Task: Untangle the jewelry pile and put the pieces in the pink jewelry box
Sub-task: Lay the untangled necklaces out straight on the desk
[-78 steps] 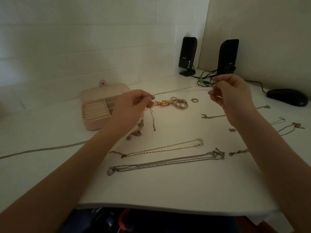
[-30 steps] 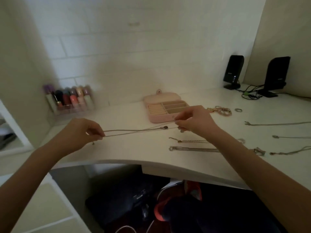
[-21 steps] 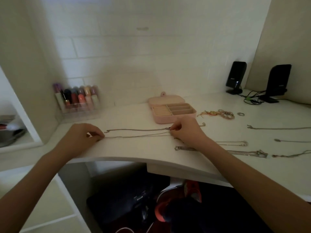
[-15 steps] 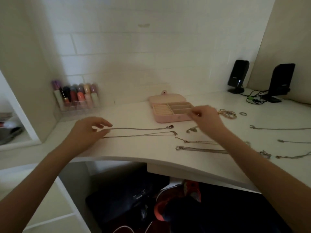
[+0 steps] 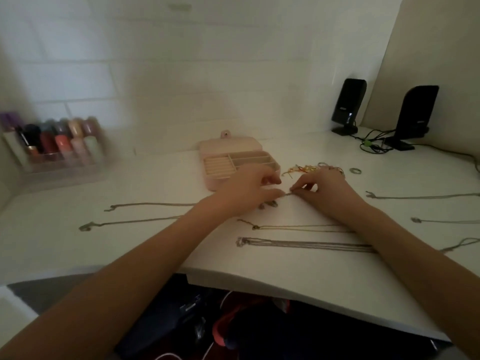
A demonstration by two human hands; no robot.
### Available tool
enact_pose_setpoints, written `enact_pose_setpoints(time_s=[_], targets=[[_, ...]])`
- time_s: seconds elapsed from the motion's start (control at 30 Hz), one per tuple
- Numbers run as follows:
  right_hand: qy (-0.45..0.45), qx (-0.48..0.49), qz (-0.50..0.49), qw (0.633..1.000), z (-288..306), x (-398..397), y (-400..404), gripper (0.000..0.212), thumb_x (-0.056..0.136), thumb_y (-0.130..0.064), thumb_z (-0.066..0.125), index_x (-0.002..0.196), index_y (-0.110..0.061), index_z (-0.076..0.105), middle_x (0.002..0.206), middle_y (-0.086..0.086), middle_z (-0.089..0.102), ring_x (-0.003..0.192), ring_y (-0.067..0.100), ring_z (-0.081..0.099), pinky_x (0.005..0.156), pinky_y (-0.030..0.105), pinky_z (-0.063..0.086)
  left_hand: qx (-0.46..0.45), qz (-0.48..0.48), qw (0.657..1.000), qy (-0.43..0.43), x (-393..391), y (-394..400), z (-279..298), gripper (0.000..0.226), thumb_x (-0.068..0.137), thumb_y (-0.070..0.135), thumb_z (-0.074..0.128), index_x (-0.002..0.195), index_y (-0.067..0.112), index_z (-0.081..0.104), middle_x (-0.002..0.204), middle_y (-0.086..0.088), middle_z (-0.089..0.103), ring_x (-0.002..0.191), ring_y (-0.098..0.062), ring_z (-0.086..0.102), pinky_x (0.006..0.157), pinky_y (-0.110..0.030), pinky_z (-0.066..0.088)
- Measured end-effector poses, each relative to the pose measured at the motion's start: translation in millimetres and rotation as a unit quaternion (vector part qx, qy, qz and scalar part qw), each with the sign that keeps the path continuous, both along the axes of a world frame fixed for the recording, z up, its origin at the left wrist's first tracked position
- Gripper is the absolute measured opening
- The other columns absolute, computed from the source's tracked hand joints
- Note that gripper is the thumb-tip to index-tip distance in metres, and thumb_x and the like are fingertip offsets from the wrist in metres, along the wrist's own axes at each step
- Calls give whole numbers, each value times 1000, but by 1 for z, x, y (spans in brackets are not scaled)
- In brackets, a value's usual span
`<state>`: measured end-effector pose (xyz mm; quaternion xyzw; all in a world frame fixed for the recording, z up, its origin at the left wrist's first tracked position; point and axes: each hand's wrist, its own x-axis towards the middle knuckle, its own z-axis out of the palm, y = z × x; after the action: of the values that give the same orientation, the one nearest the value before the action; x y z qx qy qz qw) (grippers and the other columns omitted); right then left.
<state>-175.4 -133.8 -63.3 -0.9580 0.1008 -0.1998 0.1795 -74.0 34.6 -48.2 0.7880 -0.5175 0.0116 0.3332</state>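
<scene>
The pink jewelry box (image 5: 217,181) lies open at the back of the white desk, its lid flat behind it. Just in front of it my left hand (image 5: 249,192) and my right hand (image 5: 324,190) meet and pinch a short silver chain (image 5: 287,194) between their fingertips. A small dangling piece (image 5: 268,204) lies under my left hand. Behind my right hand sits the tangled pile (image 5: 309,168) of bracelets and rings. Straightened necklaces lie around: a long silver chain (image 5: 145,205) at the left, a gold chain (image 5: 298,226) and a multi-strand silver chain (image 5: 298,242) nearer me.
More chains lie at the right (image 5: 420,196), and a loose ring (image 5: 355,170) beside the pile. A rack of nail polish bottles (image 5: 55,145) stands at the back left. Two black speakers (image 5: 348,107) with cables stand at the back right. The desk's front edge (image 5: 285,289) curves close to me.
Both hands laid the long silver chain down at the left and let go. They then came together in front of the box and took hold of a short chain.
</scene>
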Motion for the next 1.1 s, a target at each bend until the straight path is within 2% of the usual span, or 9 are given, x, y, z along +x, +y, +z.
enact_pose_setpoints(time_s=[0.2, 0.37, 0.5, 0.6, 0.67, 0.77, 0.87, 1.0, 1.1], targets=[[8, -37, 3, 999, -4, 6, -9, 10, 91, -14, 57, 92, -17, 67, 84, -8, 58, 67, -2, 43, 61, 14, 31, 57, -22, 996, -72, 4, -35, -19, 28, 87, 32, 65, 107, 14, 70, 101, -3, 66, 95, -15, 56, 85, -31, 44], [9, 1, -15, 1000, -6, 4, -11, 22, 94, -10, 51, 113, -20, 56, 92, -1, 61, 75, 5, 50, 67, 22, 40, 36, -23, 997, -59, 4, -33, -18, 10, 87, 20, 65, 90, 11, 69, 92, -3, 62, 80, -12, 55, 77, -29, 48], [-75, 79, -23, 994, 0, 4, -2, 38, 94, 3, 41, 125, -19, 43, 90, 2, 52, 72, -1, 52, 60, 11, 42, 45, -30, 997, -50, -1, -36, -18, 13, 93, 27, 57, 95, 16, 64, 93, 3, 58, 74, -1, 49, 70, -16, 43], [-184, 251, -14, 950, 9, 0, 3, 29, 97, 0, 41, 118, -19, 45, 87, 5, 54, 75, 16, 65, 71, 18, 54, 31, -38, 999, 12, -3, -37, -18, 16, 91, 28, 59, 105, 20, 61, 93, 9, 60, 75, 3, 51, 67, -9, 41], [-231, 342, -16, 911, 14, -1, 5, 25, 96, 0, 43, 114, -17, 47, 86, 5, 54, 71, 15, 67, 70, 25, 58, 22, -49, 998, 44, -2, -37, -17, 17, 89, 23, 63, 106, 24, 63, 88, 14, 63, 73, 5, 54, 67, -7, 41], [-273, 401, -40, 873, 20, -4, 3, 21, 95, 2, 47, 109, -14, 49, 87, 8, 55, 65, 9, 67, 66, 22, 57, 23, -65, 994, 88, -2, -36, -13, 9, 88, 19, 64, 89, 25, 70, 80, 13, 67, 72, 4, 59, 70, -9, 46], [-267, 386, -52, 882, 22, -5, -1, 16, 95, 2, 46, 104, -11, 53, 87, 6, 54, 64, 8, 66, 65, 20, 56, -6, -82, 965, 247, -7, -37, -8, 12, 92, 14, 58, 83, 18, 65, 81, 4, 71, 75, -6, 66, 77, -24, 53], [-239, 381, -54, 892, 19, -5, -1, 14, 94, 1, 48, 102, -7, 57, 84, 5, 56, 60, 6, 64, 64, 23, 58, -62, -83, 873, 477, -10, -37, 3, 20, 100, 12, 41, 83, 11, 51, 85, -10, 74, 85, -24, 71, 79, -35, 56], [-235, 391, -54, 888, 21, -6, -3, 14, 95, 0, 48, 102, -8, 58, 85, 4, 56, 57, 2, 61, 62, 21, 57, -93, -77, 851, 511, -8, -35, 7, 21, 101, 13, 38, 84, 12, 49, 83, -12, 74, 83, -28, 72, 80, -36, 55]])
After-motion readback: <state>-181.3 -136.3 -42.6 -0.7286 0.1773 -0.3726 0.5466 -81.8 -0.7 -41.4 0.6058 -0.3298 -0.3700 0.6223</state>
